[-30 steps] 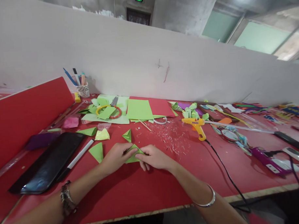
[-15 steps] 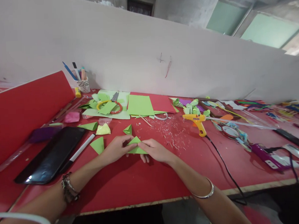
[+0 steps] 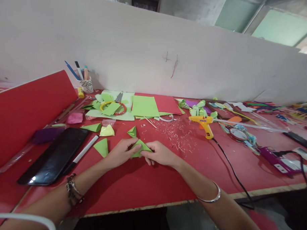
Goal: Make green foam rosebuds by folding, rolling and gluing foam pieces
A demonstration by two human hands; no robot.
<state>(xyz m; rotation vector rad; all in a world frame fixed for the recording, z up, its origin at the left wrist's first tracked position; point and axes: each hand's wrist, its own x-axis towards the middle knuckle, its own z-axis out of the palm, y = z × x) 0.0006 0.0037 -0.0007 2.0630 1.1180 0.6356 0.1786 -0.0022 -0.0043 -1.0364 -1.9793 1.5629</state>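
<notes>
Between my two hands, just above the red table, is a green paper piece with a folded edge. My left hand pinches its left side, thumb on top. Closed on its right corner is my right hand, with the fingers curled partly beneath the paper. A folded green paper triangle lies just beyond my left fingers. Two more green paper pieces, a cone shape and a flatter one, rest left of my left hand.
A yellow glue gun with a black cord lies at right. Scissors sit on green scraps at the back, beside a green paper sheet. At left are a black phone and a marker. A purple power strip lies far right.
The right corner of the green paper has been folded over, so the piece now shows a raised flap by my right fingers. Both hands stay in nearly the same place.
</notes>
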